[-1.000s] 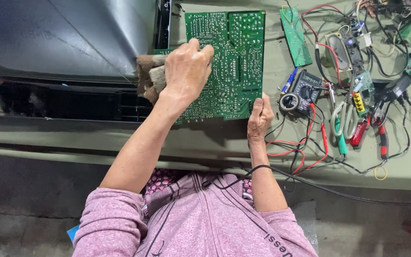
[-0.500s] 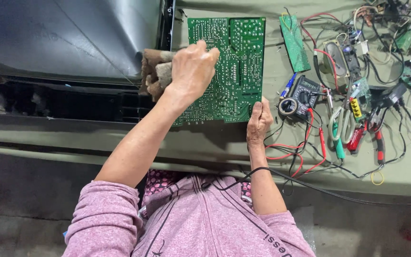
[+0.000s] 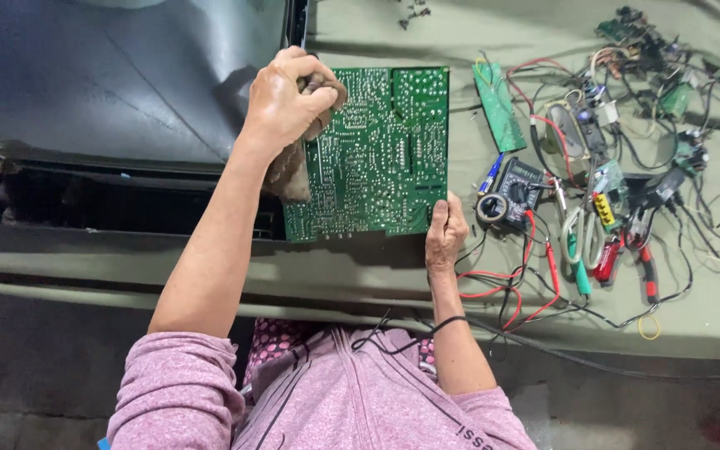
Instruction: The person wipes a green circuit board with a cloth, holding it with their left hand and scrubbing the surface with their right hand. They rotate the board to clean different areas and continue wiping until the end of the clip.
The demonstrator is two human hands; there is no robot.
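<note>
Green circuit board point(image 3: 377, 154) lies solder side up on the tabletop point(image 3: 377, 275), beside a dark television casing point(image 3: 127, 83). Right hand point(image 3: 446, 233) pins its lower right corner, fingers clamped on the edge, apparently steadying it. Left hand point(image 3: 285, 104) presses a brown cloth point(image 3: 293, 171) against the board's left edge, fingers closed around the cloth.

Two hands point(image 3: 285, 104), one large green circuit board point(image 3: 377, 158), one narrow green board point(image 3: 497, 108), one multimeter point(image 3: 514, 187), one cloth point(image 3: 289, 171)

Cloth-covered bench point(image 3: 377, 275) bears circuit board point(image 3: 377, 154), multimeter point(image 3: 514, 187), pliers point(image 3: 627, 258).
</note>
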